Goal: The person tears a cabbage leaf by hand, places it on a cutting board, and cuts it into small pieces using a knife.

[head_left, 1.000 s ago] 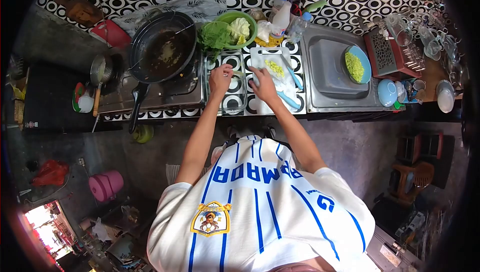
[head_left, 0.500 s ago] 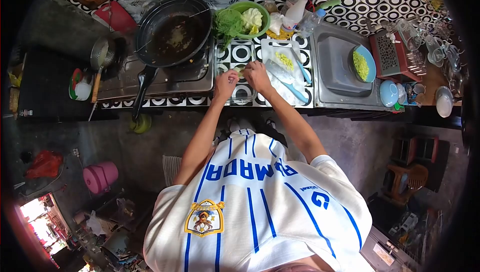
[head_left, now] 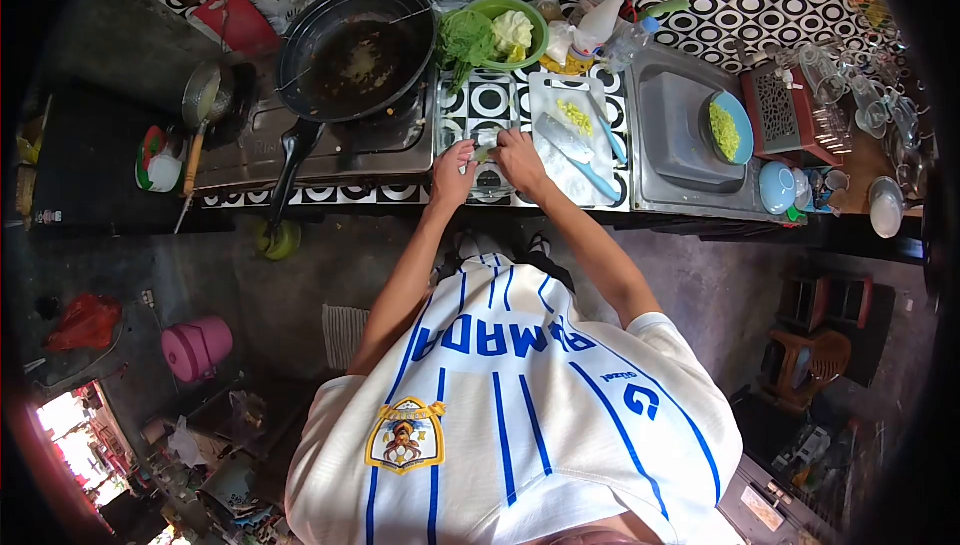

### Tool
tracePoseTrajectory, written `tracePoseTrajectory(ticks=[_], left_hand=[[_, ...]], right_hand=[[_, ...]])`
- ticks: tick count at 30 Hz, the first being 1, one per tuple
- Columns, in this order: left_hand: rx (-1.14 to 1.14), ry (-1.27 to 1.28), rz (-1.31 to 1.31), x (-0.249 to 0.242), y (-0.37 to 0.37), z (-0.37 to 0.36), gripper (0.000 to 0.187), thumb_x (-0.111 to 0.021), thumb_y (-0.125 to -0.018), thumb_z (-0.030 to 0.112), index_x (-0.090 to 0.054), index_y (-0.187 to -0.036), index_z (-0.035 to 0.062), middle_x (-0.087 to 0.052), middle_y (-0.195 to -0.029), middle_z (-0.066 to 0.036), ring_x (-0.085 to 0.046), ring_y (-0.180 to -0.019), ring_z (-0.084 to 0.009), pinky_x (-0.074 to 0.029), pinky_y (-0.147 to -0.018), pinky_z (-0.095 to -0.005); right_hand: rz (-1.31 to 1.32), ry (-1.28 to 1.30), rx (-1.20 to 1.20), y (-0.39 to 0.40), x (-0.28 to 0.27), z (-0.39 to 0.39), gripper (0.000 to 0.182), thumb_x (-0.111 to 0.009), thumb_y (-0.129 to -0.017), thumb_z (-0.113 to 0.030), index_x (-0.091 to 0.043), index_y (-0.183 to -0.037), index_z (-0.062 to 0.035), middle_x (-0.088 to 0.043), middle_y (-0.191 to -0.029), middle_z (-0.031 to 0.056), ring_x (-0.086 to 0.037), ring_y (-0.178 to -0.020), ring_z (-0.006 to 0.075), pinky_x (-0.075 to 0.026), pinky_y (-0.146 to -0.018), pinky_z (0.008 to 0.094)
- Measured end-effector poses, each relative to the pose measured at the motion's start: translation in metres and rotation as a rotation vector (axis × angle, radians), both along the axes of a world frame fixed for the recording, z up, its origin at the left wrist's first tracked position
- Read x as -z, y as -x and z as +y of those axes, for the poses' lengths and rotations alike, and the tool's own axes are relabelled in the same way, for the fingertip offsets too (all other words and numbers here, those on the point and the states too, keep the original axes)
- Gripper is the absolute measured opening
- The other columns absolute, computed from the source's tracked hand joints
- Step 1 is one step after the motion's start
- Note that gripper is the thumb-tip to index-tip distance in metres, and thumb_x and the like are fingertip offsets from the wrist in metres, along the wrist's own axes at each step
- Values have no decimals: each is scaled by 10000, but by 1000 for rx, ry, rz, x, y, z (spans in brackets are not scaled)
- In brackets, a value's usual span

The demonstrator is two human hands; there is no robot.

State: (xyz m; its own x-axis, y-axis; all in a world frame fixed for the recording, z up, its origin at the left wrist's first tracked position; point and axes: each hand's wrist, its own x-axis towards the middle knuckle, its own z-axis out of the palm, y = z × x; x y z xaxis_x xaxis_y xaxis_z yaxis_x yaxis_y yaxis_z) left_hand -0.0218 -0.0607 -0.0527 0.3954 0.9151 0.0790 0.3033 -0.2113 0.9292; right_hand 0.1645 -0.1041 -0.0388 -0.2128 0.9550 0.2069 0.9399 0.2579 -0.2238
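My left hand (head_left: pixel 455 175) and my right hand (head_left: pixel 520 161) are close together above the tiled counter, fingertips pinched. A small pale green piece (head_left: pixel 483 155) spans the gap between them, its kind too small to make out. Below the hands lies something clear, like a glass dish or tray (head_left: pixel 488 185). Just right of my right hand is a white cutting board (head_left: pixel 549 95) with chopped pale yellow-green bits (head_left: pixel 574 117), a wide-bladed knife with a blue handle (head_left: pixel 597 182) and a second blue-handled knife (head_left: pixel 617 145).
A large black frying pan (head_left: pixel 360 55) with dark oil sits on the stove (head_left: pixel 400 150) at left. Behind the hands stands a green bowl (head_left: pixel 540 40) of leafy greens and cabbage, with bottles (head_left: pixel 600 20) beside it. The sink (head_left: pixel 645 195) at right holds a blue bowl (head_left: pixel 742 145) of chopped vegetable.
My hands stay pinched together over the same spot. The left hand has turned slightly and more of the green piece shows. The whole view has shifted a little.
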Motion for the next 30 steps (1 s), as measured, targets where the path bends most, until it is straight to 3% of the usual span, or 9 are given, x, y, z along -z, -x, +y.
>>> tracePoseTrajectory(ticks=[5,6,9,16,18,22,26,29,30], left_hand=[[25,-25,-12,1,-6,8,443,-743,-817,-16,-640,-1245,28,-727,-1124,-153,-707,-1014,-235,-572,-877,-338],[34,-44,5,-6,-8,10,458,-762,-806,6,-639,-1247,30,-726,-1125,-153,-707,-1006,-245,-568,-879,-346],[61,-89,53,-29,-13,17,487,-818,-774,78,-650,-1230,38,-727,-1115,-149,-706,-992,-267,-555,-876,-363],[-22,-23,68,-55,-28,34,266,-787,-853,244,-746,-960,5,-741,-820,-137,-718,-744,-228,-530,-681,-332],[-9,-66,7,-55,-31,41,249,-776,-867,230,-756,-999,20,-746,-812,-122,-715,-735,-201,-529,-674,-314],[-119,-40,-94,-52,-38,44,228,-745,-907,226,-768,-1006,22,-750,-807,-96,-695,-719,-158,-523,-669,-299],[-177,22,-100,-53,-40,44,231,-743,-912,230,-766,-986,13,-748,-805,-75,-680,-720,-129,-520,-674,-286],[-90,71,-48,-53,-38,45,226,-746,-907,220,-762,-982,7,-753,-822,-83,-694,-741,-132,-528,-690,-288],[-45,94,-30,-50,-37,46,224,-748,-904,215,-760,-983,5,-755,-829,-87,-700,-750,-134,-532,-696,-290]], right_hand=[[261,70,87,-14,-6,14,99,-710,-782,-139,-791,-837,-126,-660,-899,114,-607,-934,320,-478,-805,421],[375,-40,47,-22,8,21,119,-769,-801,-165,-779,-853,-59,-635,-770,156,-605,-746,326,-476,-689,445],[598,108,167,-30,4,30,155,-770,-844,-193,-777,-887,-44,-651,-802,171,-621,-758,315,-489,-691,414],[831,54,226,-34,-13,33,197,-736,-909,-193,-758,-958,-3,-692,-827,117,-627,-738,183,-485,-675,332],[904,113,286,-35,-12,33,194,-720,-936,-178,-736,-978,11,-711,-818,58,-598,-746,96,-470,-665,280],[1179,142,406,-16,1,31,179,-705,-959,-173,-700,-933,4,-649,-763,-21,-534,-696,35,-431,-623,231],[1078,221,418,-5,0,27,153,-719,-935,-151,-706,-938,1,-624,-709,-34,-524,-662,42,-431,-614,235],[1039,-91,353,-6,13,33,185,-758,-898,-168,-735,-927,13,-642,-684,-23,-534,-635,45,-435,-590,243],[1003,-11,372,-9,4,34,193,-773,-872,-167,-744,-926,16,-650,-677,-4,-552,-627,68,-457,-599,262]])
